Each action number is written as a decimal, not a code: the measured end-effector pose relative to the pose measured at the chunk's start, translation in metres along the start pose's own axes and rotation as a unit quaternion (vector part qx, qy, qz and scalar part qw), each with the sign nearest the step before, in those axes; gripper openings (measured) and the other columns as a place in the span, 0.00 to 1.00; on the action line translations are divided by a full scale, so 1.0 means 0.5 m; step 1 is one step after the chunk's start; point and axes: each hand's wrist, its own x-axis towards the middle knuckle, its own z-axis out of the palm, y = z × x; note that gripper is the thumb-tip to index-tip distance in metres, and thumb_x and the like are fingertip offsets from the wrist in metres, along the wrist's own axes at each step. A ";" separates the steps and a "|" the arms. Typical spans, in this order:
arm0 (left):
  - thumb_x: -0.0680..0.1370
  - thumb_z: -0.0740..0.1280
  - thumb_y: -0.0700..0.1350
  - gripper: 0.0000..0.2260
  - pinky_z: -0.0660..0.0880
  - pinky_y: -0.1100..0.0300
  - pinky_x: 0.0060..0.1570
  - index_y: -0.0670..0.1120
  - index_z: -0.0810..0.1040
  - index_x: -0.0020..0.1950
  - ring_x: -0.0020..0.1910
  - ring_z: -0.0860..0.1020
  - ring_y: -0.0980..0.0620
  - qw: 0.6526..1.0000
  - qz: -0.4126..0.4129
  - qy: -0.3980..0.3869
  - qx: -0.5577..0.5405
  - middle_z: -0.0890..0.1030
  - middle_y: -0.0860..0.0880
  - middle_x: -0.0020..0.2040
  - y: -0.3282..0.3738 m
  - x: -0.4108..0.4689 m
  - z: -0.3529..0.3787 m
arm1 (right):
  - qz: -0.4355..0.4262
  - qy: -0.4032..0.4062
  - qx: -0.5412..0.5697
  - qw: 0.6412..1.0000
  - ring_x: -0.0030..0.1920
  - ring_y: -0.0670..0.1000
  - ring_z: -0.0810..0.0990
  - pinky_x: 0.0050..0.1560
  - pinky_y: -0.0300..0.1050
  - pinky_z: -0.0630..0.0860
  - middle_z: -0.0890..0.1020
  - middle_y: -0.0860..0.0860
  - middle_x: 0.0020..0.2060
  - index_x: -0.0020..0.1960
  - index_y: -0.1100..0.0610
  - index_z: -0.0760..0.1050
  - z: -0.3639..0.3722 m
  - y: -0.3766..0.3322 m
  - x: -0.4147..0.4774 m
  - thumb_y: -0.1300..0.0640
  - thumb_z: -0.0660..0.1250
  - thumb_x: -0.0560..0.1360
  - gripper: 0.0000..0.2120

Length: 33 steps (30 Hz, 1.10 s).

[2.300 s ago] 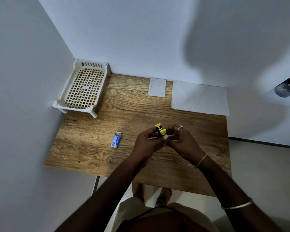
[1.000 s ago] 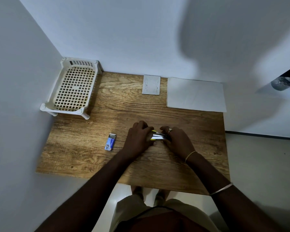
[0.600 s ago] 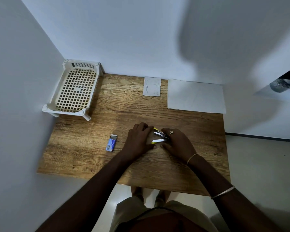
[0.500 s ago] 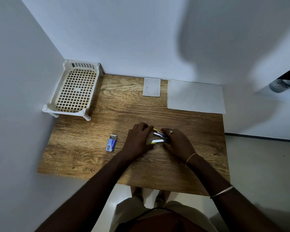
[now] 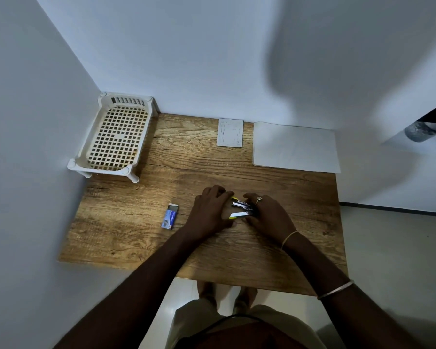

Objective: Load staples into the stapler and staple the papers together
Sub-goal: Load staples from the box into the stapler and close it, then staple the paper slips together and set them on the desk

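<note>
Stapler lies swung open on the tabletop, left hand curled over its yellow tips, right hand gripping the hinge end. Staple box lies nearby.

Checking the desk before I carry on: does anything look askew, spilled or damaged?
Nothing looks damaged or spilled. The stapler lies splayed open between the left hand and right hand, as loading needs; the staple box has its flap open; the papers lie flat.
</note>
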 end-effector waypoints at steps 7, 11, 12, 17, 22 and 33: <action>0.64 0.73 0.71 0.47 0.69 0.47 0.65 0.52 0.66 0.78 0.72 0.67 0.46 1.000 0.014 -0.001 -0.020 0.69 0.49 0.74 -0.007 -0.001 -0.018 | -0.001 -0.011 0.010 1.000 0.62 0.55 0.78 0.61 0.51 0.76 0.81 0.54 0.62 0.74 0.50 0.71 -0.010 -0.002 0.002 0.48 0.77 0.70 0.34; 0.68 0.64 0.75 0.44 0.69 0.49 0.69 0.49 0.70 0.76 0.72 0.68 0.49 0.996 0.001 0.031 -0.088 0.71 0.48 0.74 -0.002 0.009 -0.044 | -0.008 0.012 0.019 1.000 0.64 0.54 0.78 0.61 0.44 0.73 0.80 0.53 0.64 0.72 0.51 0.73 -0.033 0.000 0.024 0.53 0.71 0.74 0.26; 0.72 0.66 0.71 0.39 0.70 0.50 0.69 0.47 0.70 0.75 0.72 0.69 0.48 0.995 0.005 0.038 -0.092 0.72 0.47 0.73 -0.004 0.018 -0.051 | -0.007 0.020 0.014 1.000 0.65 0.53 0.78 0.61 0.44 0.73 0.81 0.52 0.65 0.71 0.51 0.74 -0.040 -0.002 0.036 0.54 0.70 0.75 0.25; 0.80 0.69 0.47 0.25 0.68 0.51 0.71 0.42 0.70 0.75 0.72 0.71 0.44 0.995 0.017 0.059 -0.075 0.73 0.43 0.73 -0.009 0.075 -0.090 | 0.005 0.051 0.011 0.999 0.65 0.55 0.79 0.63 0.48 0.75 0.81 0.54 0.65 0.70 0.53 0.75 -0.074 -0.024 0.114 0.54 0.71 0.77 0.22; 0.80 0.68 0.42 0.25 0.65 0.51 0.72 0.40 0.68 0.76 0.75 0.68 0.43 0.997 0.018 0.063 -0.043 0.70 0.41 0.76 -0.018 0.142 -0.112 | 0.019 0.042 -0.024 0.999 0.71 0.56 0.74 0.71 0.49 0.70 0.76 0.55 0.71 0.74 0.54 0.72 -0.086 -0.039 0.205 0.55 0.71 0.77 0.26; 0.79 0.63 0.37 0.32 0.49 0.39 0.79 0.39 0.53 0.81 0.82 0.48 0.39 0.995 0.021 -0.047 0.088 0.49 0.39 0.83 -0.057 0.278 -0.117 | 0.009 -0.031 -0.147 0.989 0.79 0.56 0.60 0.77 0.54 0.61 0.61 0.56 0.80 0.79 0.58 0.61 -0.065 -0.031 0.348 0.52 0.65 0.80 0.30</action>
